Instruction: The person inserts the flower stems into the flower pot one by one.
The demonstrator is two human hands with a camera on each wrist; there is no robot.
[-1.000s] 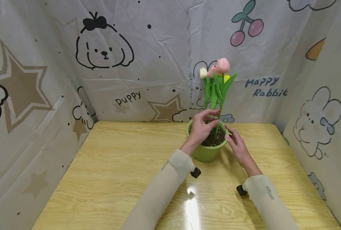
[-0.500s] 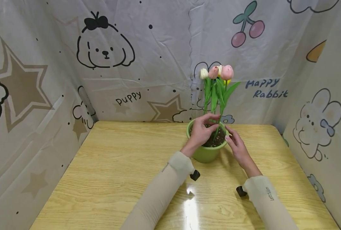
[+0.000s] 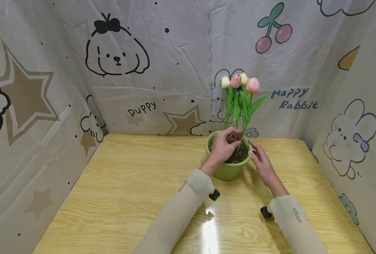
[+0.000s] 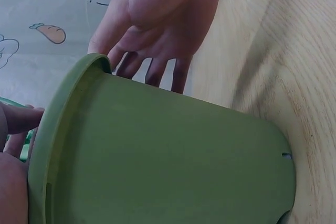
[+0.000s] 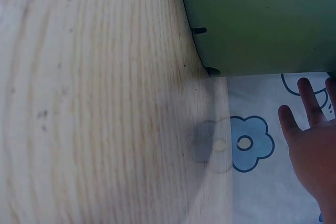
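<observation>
In the head view, my left hand (image 3: 223, 145) reaches over a green flowerpot (image 3: 227, 172) and pinches the thin green stem of a pink tulip (image 3: 253, 85) just above the dark soil (image 3: 240, 155). Other tulips stand upright behind that hand: a white tulip (image 3: 225, 82), another pink tulip (image 3: 236, 81) and a pale yellow tulip (image 3: 244, 79). At the pot's right side is my right hand (image 3: 264, 164), thumb and fingertips right at the rim. From the left wrist view, the right hand's fingers (image 4: 155, 72) extend loosely along the far side of the pot.
The pot stands near the back edge of a light wooden table (image 3: 137, 183). A printed curtain (image 3: 175, 46) with cartoon drawings rises close behind it and along both sides. Small black devices sit at the left cuff (image 3: 214, 195) and right cuff (image 3: 265, 212).
My left hand has moved down a little with the stem. The larger pink tulip's head has dropped and shifted right, showing the pale yellow tulip behind. My right hand stays at the rim.
</observation>
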